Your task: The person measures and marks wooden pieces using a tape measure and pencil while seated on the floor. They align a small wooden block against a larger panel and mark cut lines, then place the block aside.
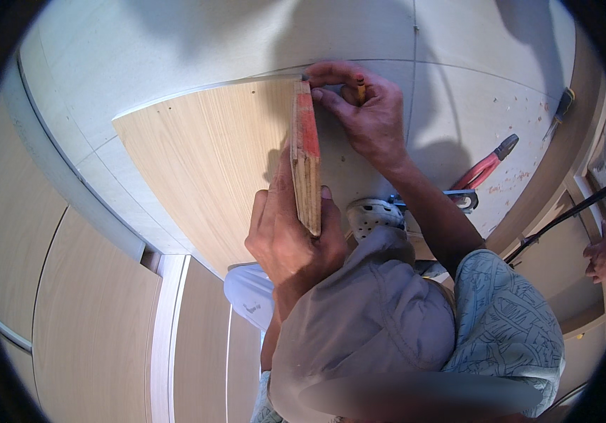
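My left hand (296, 236) is closed around the near end of a plywood strip (306, 162) with a red-painted face, its thumb on the right side and its fingers on the left. The strip stands along the right edge of a pale wood-grain panel (204, 148). My right hand (370, 116) is by the strip's far end, its thumb and forefinger pinched close to the panel's corner. A yellow pencil (361, 90) with a red end sticks up between its fingers; the rest of the pencil is hidden in the hand.
On the tiled floor (486, 92) to the right lie red-handled pliers (488, 162) and a dark-handled tool (562, 109). Another tool's handle (464, 201) lies by my white clog (377, 213). Wood cabinet fronts (91, 310) stand left. Another person's hand (603, 254) shows at far right.
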The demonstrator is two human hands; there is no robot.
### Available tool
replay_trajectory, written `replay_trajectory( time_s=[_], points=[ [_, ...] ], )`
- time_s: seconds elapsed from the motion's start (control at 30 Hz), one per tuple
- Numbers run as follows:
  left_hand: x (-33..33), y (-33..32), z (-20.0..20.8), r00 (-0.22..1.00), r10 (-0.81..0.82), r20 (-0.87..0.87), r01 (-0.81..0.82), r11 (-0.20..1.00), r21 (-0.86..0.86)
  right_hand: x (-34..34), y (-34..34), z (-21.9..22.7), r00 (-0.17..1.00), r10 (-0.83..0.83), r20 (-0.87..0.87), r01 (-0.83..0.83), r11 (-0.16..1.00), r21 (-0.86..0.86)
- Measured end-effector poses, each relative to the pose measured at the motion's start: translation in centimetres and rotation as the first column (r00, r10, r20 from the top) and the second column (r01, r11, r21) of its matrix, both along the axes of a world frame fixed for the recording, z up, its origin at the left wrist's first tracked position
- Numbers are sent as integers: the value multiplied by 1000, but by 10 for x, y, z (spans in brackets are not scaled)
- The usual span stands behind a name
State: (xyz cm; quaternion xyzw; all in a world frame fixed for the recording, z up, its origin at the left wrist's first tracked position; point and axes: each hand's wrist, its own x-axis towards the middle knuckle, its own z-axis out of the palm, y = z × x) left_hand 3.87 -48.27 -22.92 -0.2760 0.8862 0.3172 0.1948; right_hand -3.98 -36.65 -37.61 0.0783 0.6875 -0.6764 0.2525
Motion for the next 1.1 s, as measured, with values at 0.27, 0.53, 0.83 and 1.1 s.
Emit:
replay_trajectory(
  time_s=[0.27,0.53,0.83,1.1],
  points=[
    [3,-1,-3,999,-5,-35,5,1000,-6,1,0,-2,1000,-6,-1,6,1000,-23],
    [3,0,-4,998,-9,-66,8,1000,-13,2,0,-5,1000,-19,24,20,999,-45],
    [4,-1,-5,995,-10,-96,11,1000,7,1,0,-2,1000,-2,9,2,1000,-13],
    [3,0,-5,996,-12,-84,12,1000,1,0,0,-1,998,-11,54,12,1000,-21]
  ],
)
